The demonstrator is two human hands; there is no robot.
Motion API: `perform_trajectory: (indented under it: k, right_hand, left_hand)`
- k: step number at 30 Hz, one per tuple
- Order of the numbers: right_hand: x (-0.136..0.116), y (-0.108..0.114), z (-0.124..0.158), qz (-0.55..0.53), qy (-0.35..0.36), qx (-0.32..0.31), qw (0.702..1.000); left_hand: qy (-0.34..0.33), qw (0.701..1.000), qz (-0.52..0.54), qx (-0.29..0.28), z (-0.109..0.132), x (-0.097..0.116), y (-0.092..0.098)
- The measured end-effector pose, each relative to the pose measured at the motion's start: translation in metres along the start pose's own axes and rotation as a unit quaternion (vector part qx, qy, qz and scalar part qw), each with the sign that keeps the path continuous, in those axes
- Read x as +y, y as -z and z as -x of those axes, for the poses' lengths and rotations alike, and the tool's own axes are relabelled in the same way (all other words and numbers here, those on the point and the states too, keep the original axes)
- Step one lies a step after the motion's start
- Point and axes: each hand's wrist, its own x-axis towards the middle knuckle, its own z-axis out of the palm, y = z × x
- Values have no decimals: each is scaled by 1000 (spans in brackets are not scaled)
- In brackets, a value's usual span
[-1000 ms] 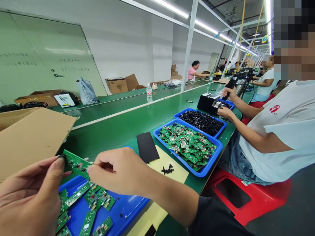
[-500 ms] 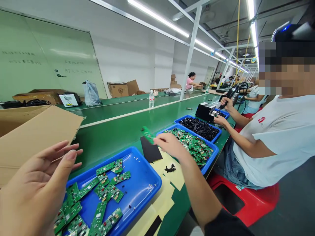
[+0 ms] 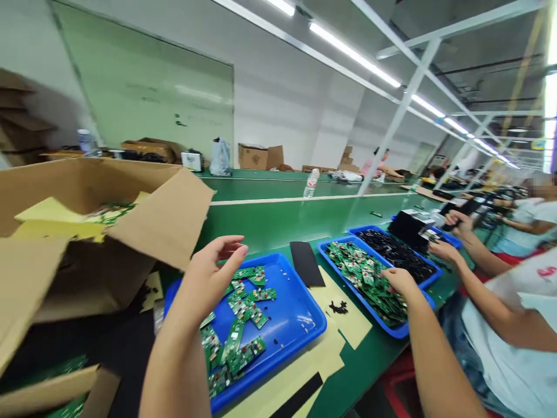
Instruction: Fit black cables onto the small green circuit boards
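My left hand (image 3: 213, 277) is held up over the near blue tray (image 3: 300, 316), its fingers apart and nothing in it. Below it, several green circuit boards (image 3: 237, 331) lie scattered on the tray's left side. My right hand (image 3: 401, 283) reaches down to the second blue tray (image 3: 394, 331), which is heaped with circuit boards (image 3: 359, 264). Its thumb and fingertips are pinched at the edge of a board on that heap; the tips partly cover it.
An open cardboard box (image 3: 159, 215) stands at left. Between the trays lie yellow paper (image 3: 354, 328), a black sheet (image 3: 307, 264) and small black parts (image 3: 338, 307). Beyond is a tray of black parts (image 3: 387, 247); a co-worker's hands (image 3: 446, 251) work at the right.
My right hand has carried a circuit board from beside the black sheet to the heaped tray. My left hand stays raised and open. The view has turned left, showing more of the box.
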Motion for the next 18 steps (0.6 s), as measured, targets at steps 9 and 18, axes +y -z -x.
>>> perform_trajectory:
  k: [9,18]
  right_hand:
    - [-84,-28,57,139,351,-108,920]
    - [-182,-115,110,274,502,-173,802]
  left_hand:
    - [2,991,-125,-44,15,4,0]
    - [-12,975,-204,-87,31,25,-16]
